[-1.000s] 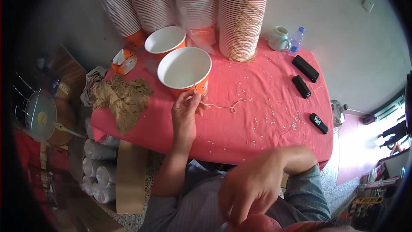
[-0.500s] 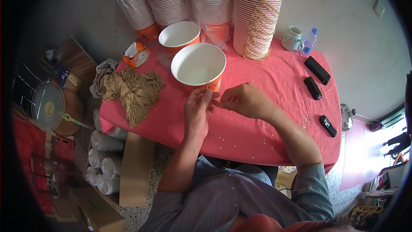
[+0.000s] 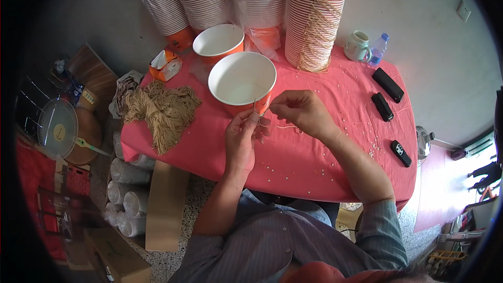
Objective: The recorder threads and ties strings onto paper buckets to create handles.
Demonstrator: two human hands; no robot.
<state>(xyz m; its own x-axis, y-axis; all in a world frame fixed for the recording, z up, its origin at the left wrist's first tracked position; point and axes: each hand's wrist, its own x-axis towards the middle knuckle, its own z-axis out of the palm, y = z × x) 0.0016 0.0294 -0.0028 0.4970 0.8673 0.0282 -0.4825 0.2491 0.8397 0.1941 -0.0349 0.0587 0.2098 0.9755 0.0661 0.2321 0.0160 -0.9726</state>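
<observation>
Just in front of a large orange paper bucket with a white inside (image 3: 241,68), both my hands work on a thin pale cord (image 3: 285,127). My left hand (image 3: 241,141) pinches it between thumb and finger, and a short end sticks up above the thumb. Slightly higher, on the right, my right hand (image 3: 308,114) grips another part with bent fingertips. A loose tail of cord lies under the right hand. Whether the cord passes through the bucket's wall is hard to make out. To the left lies a tied bundle of tan cords (image 3: 166,118).
A second bucket (image 3: 217,39) stands behind. Tall stacks of buckets (image 3: 204,0) in plastic and one stack hung with cords (image 3: 299,36) line the back. A mug (image 3: 356,47), bottle (image 3: 378,50) and black devices (image 3: 387,85) sit at the right on the red tablecloth (image 3: 314,173).
My right hand has moved up and slightly right, away from the left fingers. The cord's tail now shows below it. My left hand stays nearly in place.
</observation>
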